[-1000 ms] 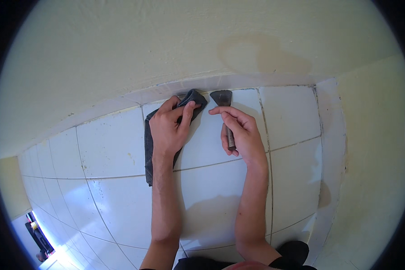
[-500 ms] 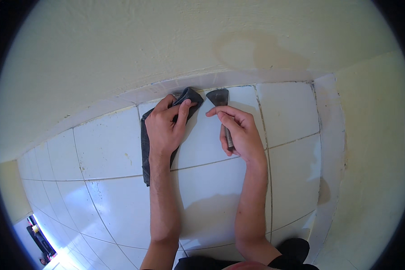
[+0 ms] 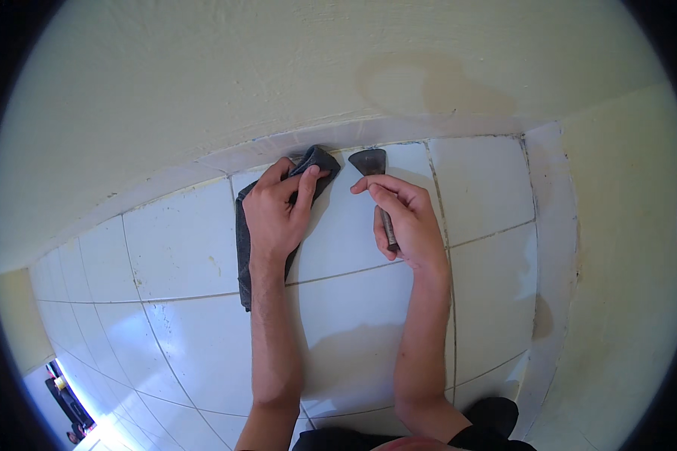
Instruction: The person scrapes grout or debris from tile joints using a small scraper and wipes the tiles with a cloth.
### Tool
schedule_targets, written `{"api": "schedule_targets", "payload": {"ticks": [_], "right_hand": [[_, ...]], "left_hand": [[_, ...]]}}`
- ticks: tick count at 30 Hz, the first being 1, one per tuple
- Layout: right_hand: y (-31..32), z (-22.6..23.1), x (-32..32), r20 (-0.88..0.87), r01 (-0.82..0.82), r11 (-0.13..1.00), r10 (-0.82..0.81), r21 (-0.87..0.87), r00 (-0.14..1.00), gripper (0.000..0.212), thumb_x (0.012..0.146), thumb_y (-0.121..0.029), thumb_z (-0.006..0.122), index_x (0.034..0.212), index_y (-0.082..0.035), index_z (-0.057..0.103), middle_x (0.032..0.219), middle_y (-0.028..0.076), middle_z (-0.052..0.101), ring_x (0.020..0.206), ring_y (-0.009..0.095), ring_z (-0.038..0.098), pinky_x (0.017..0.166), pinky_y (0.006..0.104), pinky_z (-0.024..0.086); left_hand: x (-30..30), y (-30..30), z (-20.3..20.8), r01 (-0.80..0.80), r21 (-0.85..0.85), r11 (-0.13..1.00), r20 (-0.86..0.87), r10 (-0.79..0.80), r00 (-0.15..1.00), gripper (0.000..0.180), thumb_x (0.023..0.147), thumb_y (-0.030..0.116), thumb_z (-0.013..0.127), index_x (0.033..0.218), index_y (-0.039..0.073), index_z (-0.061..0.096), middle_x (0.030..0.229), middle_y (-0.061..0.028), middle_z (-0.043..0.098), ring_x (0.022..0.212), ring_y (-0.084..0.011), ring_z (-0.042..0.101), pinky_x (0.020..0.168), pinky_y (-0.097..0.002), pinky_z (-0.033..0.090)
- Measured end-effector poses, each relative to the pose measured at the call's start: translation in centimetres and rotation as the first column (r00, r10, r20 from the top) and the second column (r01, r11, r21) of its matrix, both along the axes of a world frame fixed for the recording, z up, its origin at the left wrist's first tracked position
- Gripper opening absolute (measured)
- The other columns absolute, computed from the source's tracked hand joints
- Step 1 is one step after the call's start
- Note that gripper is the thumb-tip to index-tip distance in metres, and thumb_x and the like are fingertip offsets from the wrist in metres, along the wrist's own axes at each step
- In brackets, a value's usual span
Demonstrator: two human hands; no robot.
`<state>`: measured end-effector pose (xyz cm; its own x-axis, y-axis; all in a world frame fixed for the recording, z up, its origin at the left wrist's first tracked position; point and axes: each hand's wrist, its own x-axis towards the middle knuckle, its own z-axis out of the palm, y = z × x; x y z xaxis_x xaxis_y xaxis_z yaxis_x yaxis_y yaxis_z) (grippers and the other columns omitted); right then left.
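Observation:
A folded dark grey cloth [image 3: 320,161] is gripped by my left hand [image 3: 277,210], its far end close to the base of the wall. The rest of the cloth hangs down along my left wrist and lies on the white floor tiles [image 3: 346,316]. In my right hand [image 3: 408,222] is a scraper [image 3: 368,160] with a flared dark blade and a slim handle. Its blade points away from me, a little short of the skirting. My fingers wrap the handle, whose near end shows below them.
A pale tile skirting [image 3: 278,143] runs along the foot of the cream wall [image 3: 278,68], meeting another skirting [image 3: 557,173] at the right corner. Dirt marks the grout lines. Dark footwear [image 3: 493,416] shows at the lower right, and bright light falls at the lower left.
My right hand and the scraper have shifted slightly to the right and toward me. The left hand and the cloth stay in place.

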<state>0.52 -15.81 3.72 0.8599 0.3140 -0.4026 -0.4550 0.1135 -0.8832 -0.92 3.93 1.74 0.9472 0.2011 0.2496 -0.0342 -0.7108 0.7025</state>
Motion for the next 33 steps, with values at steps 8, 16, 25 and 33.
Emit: {"api": "schedule_targets", "payload": {"ticks": [8,16,25,33], "right_hand": [[-0.3,-0.2,0.0,-0.02,0.011,0.999,-0.01,0.044,1.0,0.028,0.112,-0.021,0.052,0.113,0.001,0.07,0.048,0.001,0.048,0.032,0.009,0.04,0.032,0.0266,0.027],[0.0,0.0,-0.1,-0.014,0.041,0.998,-0.04,0.044,0.999,0.028,0.112,-0.021,0.052,0.112,0.001,0.069,0.048,0.001,0.047,0.032,0.008,0.039,0.032,0.0265,0.027],[0.5,-0.2,-0.1,0.011,0.057,0.998,-0.057,0.015,0.998,0.027,0.112,-0.021,0.053,0.112,0.001,0.069,0.048,0.001,0.047,0.033,0.009,0.039,0.033,0.0272,0.027],[0.6,-0.4,-0.1,0.0,0.057,0.998,-0.057,0.016,0.998,0.026,0.112,-0.019,0.053,0.112,0.001,0.069,0.048,0.002,0.047,0.033,0.009,0.039,0.033,0.0273,0.026]], "left_hand": [[0.1,0.0,-0.2,-0.006,0.003,1.0,-0.004,0.006,1.0,0.022,0.102,0.028,0.068,0.098,0.016,0.086,0.077,-0.0065,0.061,0.057,-0.0249,0.058,0.054,-0.0373,0.045],[0.1,0.2,-0.3,-0.009,0.015,1.0,-0.024,0.01,1.0,0.021,0.102,0.028,0.069,0.098,0.016,0.086,0.078,-0.0066,0.061,0.058,-0.0251,0.06,0.054,-0.037,0.046],[0.1,0.1,-0.3,-0.011,0.006,1.0,-0.032,0.011,0.999,0.021,0.102,0.028,0.069,0.099,0.017,0.086,0.079,-0.0074,0.062,0.058,-0.0254,0.061,0.055,-0.0375,0.046],[0.1,0.0,-0.5,-0.011,0.003,1.0,-0.01,0.011,1.0,0.019,0.101,0.026,0.07,0.099,0.016,0.086,0.076,-0.0078,0.059,0.058,-0.0263,0.058,0.054,-0.0383,0.045]]}}
